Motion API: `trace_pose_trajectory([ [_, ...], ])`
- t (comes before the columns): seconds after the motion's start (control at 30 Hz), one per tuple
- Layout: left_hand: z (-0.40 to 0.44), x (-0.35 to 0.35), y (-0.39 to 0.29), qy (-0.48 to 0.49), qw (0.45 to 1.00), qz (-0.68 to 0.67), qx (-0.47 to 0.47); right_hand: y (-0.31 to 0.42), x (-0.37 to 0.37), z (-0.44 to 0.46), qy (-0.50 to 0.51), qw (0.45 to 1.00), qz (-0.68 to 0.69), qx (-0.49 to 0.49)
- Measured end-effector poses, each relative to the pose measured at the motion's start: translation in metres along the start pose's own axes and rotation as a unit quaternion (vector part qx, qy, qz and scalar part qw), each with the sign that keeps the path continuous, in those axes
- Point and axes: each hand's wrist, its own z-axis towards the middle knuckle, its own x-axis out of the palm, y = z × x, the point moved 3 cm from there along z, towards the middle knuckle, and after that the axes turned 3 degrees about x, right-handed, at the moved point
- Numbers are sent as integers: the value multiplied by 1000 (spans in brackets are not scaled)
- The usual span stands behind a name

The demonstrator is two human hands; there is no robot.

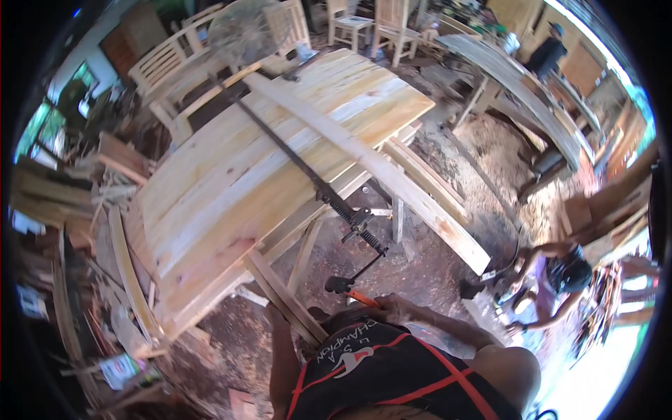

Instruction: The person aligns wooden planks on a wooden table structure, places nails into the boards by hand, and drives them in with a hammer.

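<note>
My right hand [395,308] is closed around the orange handle of a hammer [362,299]. The hammer's black head lies close to the thin handle rod of a long bar clamp [294,157]. That clamp stretches across a panel of joined wooden boards [210,203], its screw end jutting past the near edge. Beside the clamp, a long pale plank [371,164] crosses the panel and overhangs it. My left arm reaches down next to narrow wooden strips [283,297] that extend from the panel toward my body. My left hand is mostly hidden there, so its fingers cannot be made out.
A person crouches at the lower right, hands near the floor [518,325]. Another person stands by a workbench [518,87] at the back right. Wooden chairs [350,24] and a slatted bench [168,63] stand behind the panel. Scrap wood [126,266] is piled left.
</note>
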Motion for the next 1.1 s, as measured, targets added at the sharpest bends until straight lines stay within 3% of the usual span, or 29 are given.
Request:
trace_pose_trajectory([
  [0.1, -7, -11, 5, 40, 999, -4, 20, 16, -10, -11, -20, 1000, 4, 11],
  [0.17, -14, -18, 4, 120, 992, -26, 0, 0, -5, -13, -40, 999, 29, 7],
  [0.27, -22, -22, -1, 155, 984, -72, -39, -3, -12, -34, -68, 994, 80, 18],
  [0.33, -18, -29, -5, 110, 992, -38, -54, -20, -3, -41, -81, 989, 123, 35],
  [0.4, -22, -29, -15, 163, 985, -35, -41, -23, -4, -47, -124, 978, 167, 32],
  [0.43, -23, -30, -18, 160, 986, -33, -42, -29, -4, -59, -103, 965, 222, 96],
  [0.53, -34, 0, -35, 165, 985, -23, -33, -38, -3, -72, -143, 953, 237, 121],
  [0.6, -30, 5, -41, 225, 972, -69, -27, -62, 16, -72, -172, 933, 307, 84],
  [0.63, -21, -1, -39, 148, 989, 4, 30, -57, 12, -75, -173, 948, 246, 107],
  [0.67, -29, 6, -38, 107, 993, -42, 35, -52, 6, -81, -181, 958, 181, 127],
  [0.7, -28, 6, -36, 140, 989, -40, -13, -82, 20, -71, -179, 975, 99, 80],
  [0.73, -42, 25, -40, 110, 994, 9, 23, -70, 15, -76, -221, 972, 77, 22],
  [0.8, -57, 32, -30, 75, 996, 28, 39, -56, 11, -77, -196, 974, 93, 69],
  [0.83, -75, 48, -35, 45, 992, 102, 62, -58, 11, -75, -187, 978, 76, 59],
  [0.87, -85, 58, -39, 14, 981, 177, 80, -59, 12, -73, -206, 977, 45, -16],
  [0.9, -82, 56, -36, 2, 983, 163, 83, -56, 10, -71, -207, 977, 26, -56],
  [0.97, -78, 54, -27, 107, 988, 113, 20, -48, 6, -69, -193, 977, -10, -85],
  [1.1, -114, 75, -49, 81, 992, 85, 39, -33, 1, -58, -131, 983, -91, -86],
])
